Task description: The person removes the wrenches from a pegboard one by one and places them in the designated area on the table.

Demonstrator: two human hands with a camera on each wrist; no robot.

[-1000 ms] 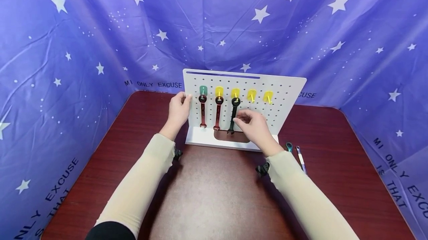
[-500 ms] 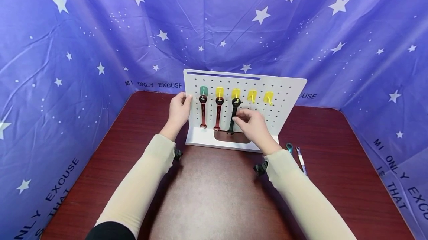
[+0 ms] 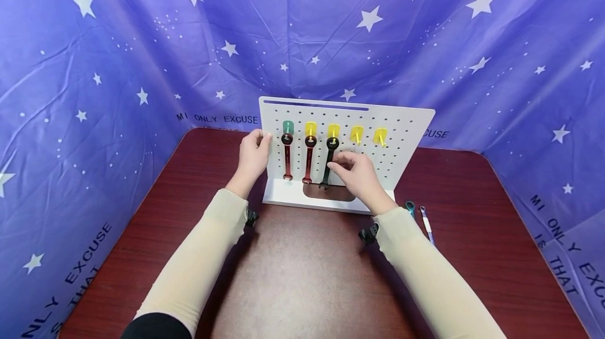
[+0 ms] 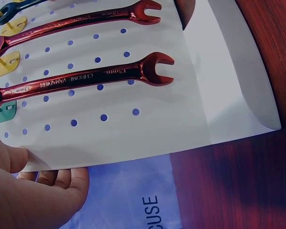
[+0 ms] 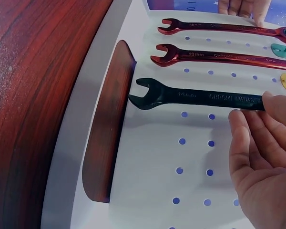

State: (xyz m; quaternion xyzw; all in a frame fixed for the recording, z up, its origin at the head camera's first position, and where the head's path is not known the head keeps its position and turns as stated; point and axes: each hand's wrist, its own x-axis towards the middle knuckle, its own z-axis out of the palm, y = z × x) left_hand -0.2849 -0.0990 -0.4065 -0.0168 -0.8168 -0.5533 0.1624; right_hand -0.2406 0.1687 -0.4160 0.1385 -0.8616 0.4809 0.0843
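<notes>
My right hand [image 3: 361, 176] pinches the shank of a dark combination wrench [image 5: 195, 97] between thumb and fingers. The wrench hangs almost upright against the white pegboard [image 3: 406, 139], its ring end over the third hook [image 3: 333, 130], a yellow one, and its open jaw pointing down. With the thumb in front and fingers behind, my left hand [image 3: 253, 155] holds the board's left edge. A red wrench [image 4: 76, 81] marked 13mm hangs from the green hook [image 4: 5, 113] nearest that hand. Beside it, a second red wrench [image 3: 309, 163] hangs on a yellow hook [image 3: 310, 128].
Two more yellow hooks, the inner hook [image 3: 356, 133] and the outer hook [image 3: 380, 136], carry nothing. On the table [image 3: 302, 276], right of the board, lie a teal wrench [image 3: 410, 208] and a wrench with a white-and-blue handle [image 3: 427, 223]. A starry blue curtain [image 3: 293, 29] stands behind.
The dark wrench and my right hand have shifted very slightly left and up in the head view. My left hand stays on the board's edge.
</notes>
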